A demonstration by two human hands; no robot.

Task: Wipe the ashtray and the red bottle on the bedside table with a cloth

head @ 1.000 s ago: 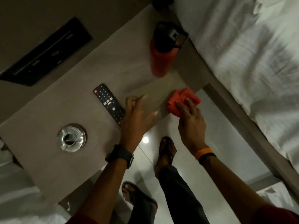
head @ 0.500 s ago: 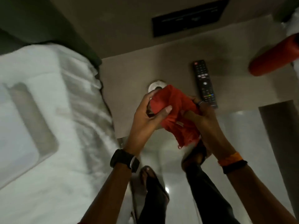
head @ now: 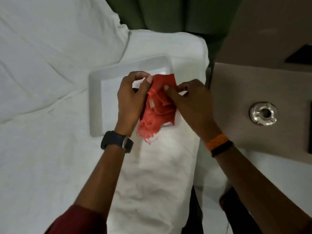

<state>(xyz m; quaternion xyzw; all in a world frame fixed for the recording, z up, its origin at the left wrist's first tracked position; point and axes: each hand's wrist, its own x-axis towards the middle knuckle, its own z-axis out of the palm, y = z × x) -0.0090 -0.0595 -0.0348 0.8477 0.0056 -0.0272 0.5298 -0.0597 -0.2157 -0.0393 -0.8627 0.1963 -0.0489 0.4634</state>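
Observation:
A frayed red cloth (head: pixel 158 105) hangs between both hands above the bed. My left hand (head: pixel 132 98) pinches its upper left edge between thumb and fingers. My right hand (head: pixel 192 102) pinches its upper right side. The round metal ashtray (head: pixel 263 113) sits on the beige bedside table (head: pixel 236 92) to the right, well apart from both hands. The red bottle is out of view.
A white plastic tray (head: pixel 96 98) lies on the white bed (head: pixel 42 81) directly beneath the cloth. A green headboard (head: pixel 168 14) runs along the top. A dark panel (head: pixel 300 54) is set in the wall at right. A dark object's edge (head: pixel 309 129) shows at the table's right.
The view has swung left from the bedside table to the bed. Both hands carried the red cloth with them, from near the ashtray to above the white tray. Bottle and remote left the view.

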